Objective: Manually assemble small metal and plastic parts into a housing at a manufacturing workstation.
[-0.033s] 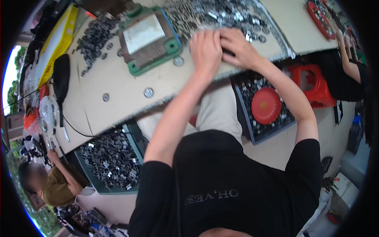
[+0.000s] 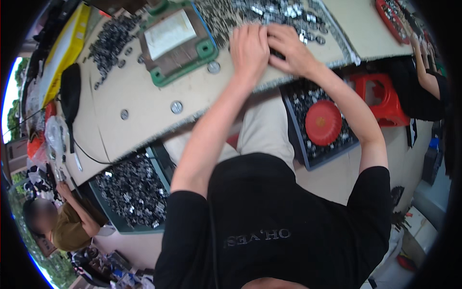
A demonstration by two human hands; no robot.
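My left hand and my right hand meet near the front edge of the worktable. Their fingers are bent and pressed together, right fingertips against the left hand. A dark patch shows under the right fingers, but what they hold is hidden. Just beyond lies a spread of small shiny metal parts. To the left of my left hand stands a green and brown metal die block with a pale sheet on top. A round metal piece lies between them.
Dark metal parts are heaped left of the block. Bins of parts stand below the table: a green one at left, a grey one with a red dish at right. A red stool and other people are nearby.
The table and its things sit slightly higher and further left in the picture. My hands stay together over the same part of the table.
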